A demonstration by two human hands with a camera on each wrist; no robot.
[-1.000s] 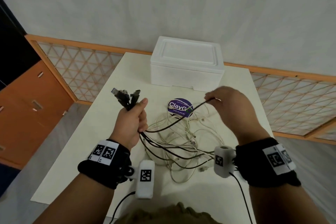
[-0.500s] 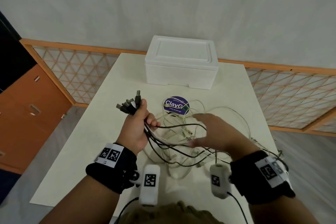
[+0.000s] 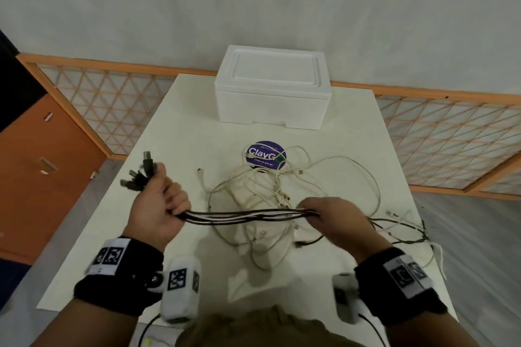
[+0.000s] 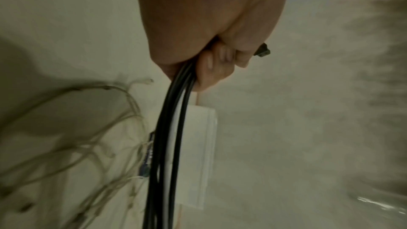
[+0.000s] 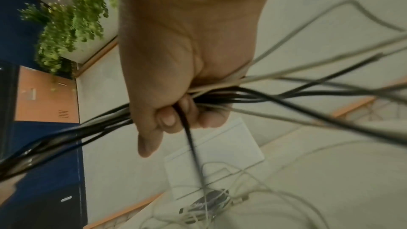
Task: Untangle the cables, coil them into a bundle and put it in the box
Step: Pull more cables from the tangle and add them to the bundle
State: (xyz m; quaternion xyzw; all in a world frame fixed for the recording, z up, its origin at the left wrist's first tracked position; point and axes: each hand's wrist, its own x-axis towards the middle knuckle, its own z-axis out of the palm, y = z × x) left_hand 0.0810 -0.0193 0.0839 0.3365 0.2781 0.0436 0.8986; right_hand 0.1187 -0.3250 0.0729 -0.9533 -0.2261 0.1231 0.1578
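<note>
A bundle of black and white cables [image 3: 248,216] stretches level between my two hands above the table. My left hand [image 3: 158,205] grips one end in a fist, and black plugs [image 3: 141,173] stick out above it. The same fist [image 4: 211,58] shows curled round black and white strands [image 4: 167,145]. My right hand [image 3: 335,220] grips the bundle about a forearm's length to the right; its fingers [image 5: 176,116] wrap the strands [image 5: 220,97]. Loose tails trail off to the right [image 3: 406,234]. The closed white foam box [image 3: 272,87] stands at the table's far end.
A tangle of thin white cables [image 3: 267,191] lies on the cream table [image 3: 180,127], partly over a round purple sticker [image 3: 266,155]. A lattice railing [image 3: 451,132] borders the far side. Orange cabinets [image 3: 42,177] stand to the left.
My right hand came down from holding one black cable high, swept over the pile and now grips the whole bundle. The strands are pulled straight between both hands. My left hand shifted left.
</note>
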